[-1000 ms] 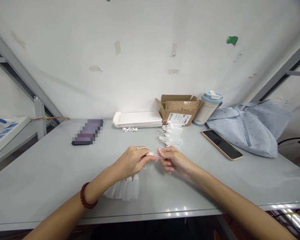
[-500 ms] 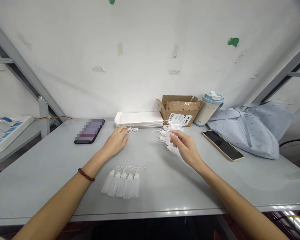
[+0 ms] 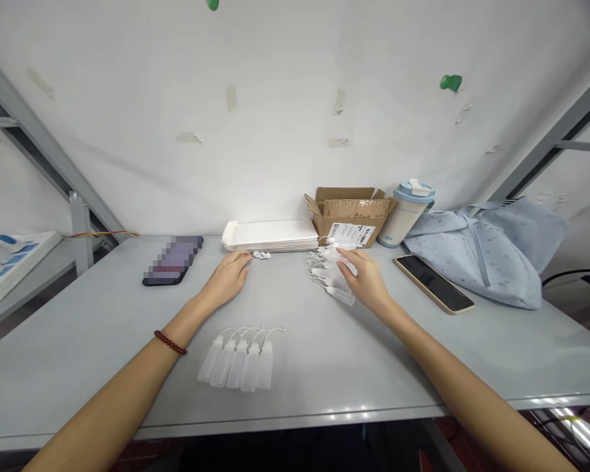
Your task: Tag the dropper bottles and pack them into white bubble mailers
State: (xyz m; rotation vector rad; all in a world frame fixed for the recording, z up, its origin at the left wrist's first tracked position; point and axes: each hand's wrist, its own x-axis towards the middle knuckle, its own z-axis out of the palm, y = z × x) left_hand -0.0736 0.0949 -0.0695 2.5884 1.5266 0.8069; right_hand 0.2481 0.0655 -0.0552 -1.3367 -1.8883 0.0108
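On the grey tabletop [image 3: 319,367], five narrow translucent plastic bottles [image 3: 236,367] lie in front of a flat white stack [image 3: 273,235]; right of the stack stands the brown cardboard box [image 3: 356,213], left of a cream-and-blue cylindrical cup [image 3: 402,221].

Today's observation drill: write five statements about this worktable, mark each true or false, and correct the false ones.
1. Five small translucent bottles lie side by side near the front edge of the table. True.
2. The left hand is over those five bottles. False: it is beside the small white pieces farther back.
3. The right hand is at the second group of bottles. True.
4. The red bracelet is on the right wrist. False: it is on the left.
5. The cup stands between the cardboard box and the cloth bag. True.
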